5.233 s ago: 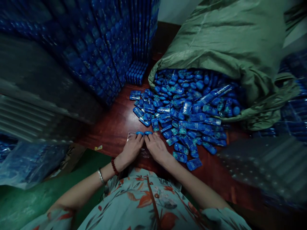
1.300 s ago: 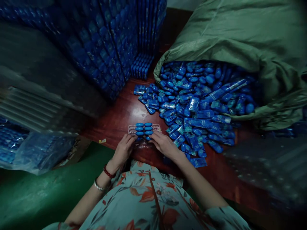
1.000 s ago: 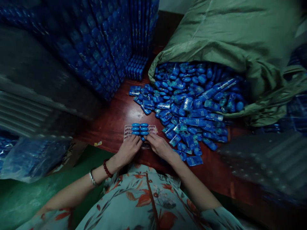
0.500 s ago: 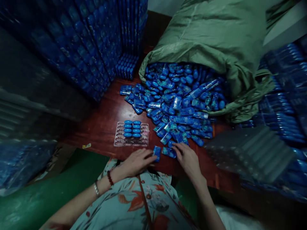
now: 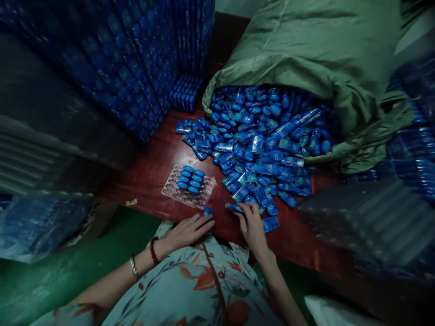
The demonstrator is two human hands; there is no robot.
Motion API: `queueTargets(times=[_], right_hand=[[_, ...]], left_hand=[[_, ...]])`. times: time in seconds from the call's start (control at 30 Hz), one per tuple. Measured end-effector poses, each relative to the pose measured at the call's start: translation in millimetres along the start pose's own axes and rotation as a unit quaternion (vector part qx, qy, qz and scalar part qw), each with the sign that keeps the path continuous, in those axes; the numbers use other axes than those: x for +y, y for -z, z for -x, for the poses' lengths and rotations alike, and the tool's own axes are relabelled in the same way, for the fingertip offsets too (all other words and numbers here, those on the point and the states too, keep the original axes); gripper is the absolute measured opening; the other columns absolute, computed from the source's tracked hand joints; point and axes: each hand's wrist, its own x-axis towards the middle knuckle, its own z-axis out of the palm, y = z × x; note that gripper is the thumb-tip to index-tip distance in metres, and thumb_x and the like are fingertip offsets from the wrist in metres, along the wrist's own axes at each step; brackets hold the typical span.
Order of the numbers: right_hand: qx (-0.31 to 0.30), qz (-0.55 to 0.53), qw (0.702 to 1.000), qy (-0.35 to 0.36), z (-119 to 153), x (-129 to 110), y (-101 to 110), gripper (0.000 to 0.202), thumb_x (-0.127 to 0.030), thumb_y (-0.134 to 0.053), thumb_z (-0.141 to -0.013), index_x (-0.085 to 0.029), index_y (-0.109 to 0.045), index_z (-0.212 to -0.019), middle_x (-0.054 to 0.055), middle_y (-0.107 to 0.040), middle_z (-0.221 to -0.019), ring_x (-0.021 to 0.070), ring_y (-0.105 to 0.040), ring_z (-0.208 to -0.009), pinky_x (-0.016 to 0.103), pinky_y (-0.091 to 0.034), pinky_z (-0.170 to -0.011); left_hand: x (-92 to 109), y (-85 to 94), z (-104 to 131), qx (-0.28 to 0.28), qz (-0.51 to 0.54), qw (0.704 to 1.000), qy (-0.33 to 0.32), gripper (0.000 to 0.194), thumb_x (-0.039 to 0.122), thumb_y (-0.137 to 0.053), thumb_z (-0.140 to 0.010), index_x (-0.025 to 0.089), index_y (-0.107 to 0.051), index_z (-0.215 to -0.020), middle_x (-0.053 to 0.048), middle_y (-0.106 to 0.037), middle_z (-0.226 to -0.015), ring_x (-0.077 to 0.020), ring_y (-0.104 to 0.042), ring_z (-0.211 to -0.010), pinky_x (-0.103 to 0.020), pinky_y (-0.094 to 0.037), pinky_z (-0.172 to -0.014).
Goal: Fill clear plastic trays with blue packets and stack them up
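Observation:
My left hand [image 5: 193, 228] rests near the table's front edge, its fingers closed round a small blue pack [image 5: 208, 211] whose end shows past the fingertips. To its right, my right hand [image 5: 252, 226] pinches another small blue pack [image 5: 234, 207], held on its side. A flat blue pack [image 5: 271, 223] lies on the table just right of that hand. Ahead of my left hand is a clear plastic tray [image 5: 169, 190] with rows of oval pockets. Several blue packs [image 5: 188, 179] stand in two rows in its middle pockets.
Loose blue packs [image 5: 268, 156] spill from a large green sack [image 5: 316, 40] onto the red-brown table [image 5: 149, 174]. Tall stacks of filled trays [image 5: 118, 59] rise at the left. Stacked grey trays [image 5: 367, 217] stand at the right. A yellow scrap [image 5: 131, 202] lies near the front edge.
Both hands now hold a pack. My left hand has drawn its pack leftward, and my right has raised one on its side. The tray is turned askew, and the view has shifted slightly.

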Motion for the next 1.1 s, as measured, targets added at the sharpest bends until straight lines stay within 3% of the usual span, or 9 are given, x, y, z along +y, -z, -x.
queueTargets(times=[0.07,0.17,0.3,0.4,0.53,0.73,0.83,0.93,1.1], right_hand=[[-0.025,-0.065,0.997,0.025,-9.9,-16.8,-2.5,0.032,-0.017,-0.036,-0.091,-0.022,-0.050,-0.119,0.009,-0.051,-0.109,0.0183,-0.057,-0.098,0.032,-0.048,-0.085],[-0.094,-0.126,0.985,0.066,-26.7,-44.3,-12.4,0.040,-0.016,-0.037,-0.091,-0.023,-0.040,-0.130,0.008,-0.056,-0.114,0.0177,-0.058,-0.102,0.030,-0.049,-0.086],[-0.101,-0.096,0.984,0.110,-43.9,-70.3,-39.1,0.028,-0.021,-0.043,-0.092,-0.018,-0.048,-0.118,0.008,-0.061,-0.103,0.0185,-0.060,-0.096,0.030,-0.050,-0.083],[-0.107,0.017,0.978,0.176,-52.1,-79.8,-55.4,0.024,-0.016,-0.039,-0.092,-0.016,-0.055,-0.110,0.009,-0.061,-0.097,0.0190,-0.059,-0.092,0.030,-0.050,-0.079],[-0.128,0.157,0.952,0.231,-63.1,-84.6,-50.9,0.028,-0.009,-0.038,-0.089,-0.017,-0.058,-0.108,0.009,-0.061,-0.093,0.0190,-0.057,-0.085,0.030,-0.049,-0.076],[-0.170,0.206,0.919,0.291,-81.3,-80.0,-26.5,0.027,-0.010,-0.037,-0.090,-0.018,-0.059,-0.103,0.008,-0.060,-0.092,0.0193,-0.056,-0.083,0.033,-0.048,-0.078],[-0.150,0.178,0.927,0.293,-82.4,-69.0,-28.6,0.030,-0.007,-0.038,-0.089,-0.014,-0.056,-0.112,0.008,-0.061,-0.095,0.0192,-0.056,-0.086,0.032,-0.047,-0.080],[-0.118,0.143,0.943,0.276,-78.1,-58.7,-35.8,0.024,-0.009,-0.041,-0.089,-0.012,-0.057,-0.106,0.009,-0.062,-0.092,0.0193,-0.056,-0.086,0.031,-0.047,-0.080],[-0.087,0.157,0.945,0.274,-69.9,-59.4,-39.6,0.024,-0.012,-0.041,-0.090,-0.014,-0.058,-0.107,0.009,-0.062,-0.092,0.0195,-0.057,-0.085,0.030,-0.047,-0.078]], left_hand=[[-1.9,9.3,16.8,0.109,0.046,0.992,0.046,0.040,0.020,-0.043,-0.092,0.019,-0.041,-0.131,-0.012,-0.056,-0.122,-0.0178,-0.055,-0.109,-0.026,-0.048,-0.087],[-10.7,25.5,28.7,0.277,0.073,0.948,0.141,0.031,0.020,-0.048,-0.090,0.021,-0.050,-0.121,-0.008,-0.058,-0.109,-0.0154,-0.058,-0.099,-0.024,-0.050,-0.082],[-42.1,39.9,27.3,0.365,0.071,0.903,0.217,0.023,0.019,-0.051,-0.088,0.021,-0.056,-0.110,-0.006,-0.058,-0.102,-0.0156,-0.058,-0.093,-0.028,-0.051,-0.079],[-68.8,37.9,24.5,0.352,0.104,0.908,0.204,0.021,0.019,-0.050,-0.089,0.019,-0.056,-0.109,-0.006,-0.058,-0.098,-0.0151,-0.059,-0.091,-0.029,-0.051,-0.079],[-84.3,30.2,23.6,0.254,0.115,0.948,0.151,0.025,0.016,-0.043,-0.092,0.019,-0.053,-0.114,-0.008,-0.057,-0.104,-0.0150,-0.059,-0.095,-0.027,-0.051,-0.080],[-74.0,19.9,19.5,0.185,0.121,0.969,0.111,0.031,0.015,-0.041,-0.092,0.020,-0.046,-0.123,-0.009,-0.055,-0.109,-0.0144,-0.059,-0.094,-0.025,-0.052,-0.078],[-67.9,8.6,19.3,0.185,0.122,0.968,0.121,0.035,0.012,-0.039,-0.091,0.020,-0.044,-0.125,-0.010,-0.054,-0.109,-0.0151,-0.058,-0.097,-0.026,-0.052,-0.080],[-64.7,0.4,21.1,0.170,0.086,0.973,0.129,0.042,0.006,-0.035,-0.089,0.020,-0.043,-0.128,-0.010,-0.053,-0.111,-0.0166,-0.057,-0.099,-0.028,-0.052,-0.082],[-62.7,8.8,19.0,0.137,0.116,0.973,0.146,0.044,0.002,-0.034,-0.086,0.018,-0.047,-0.124,-0.010,-0.053,-0.109,-0.0162,-0.058,-0.096,-0.028,-0.052,-0.082]])
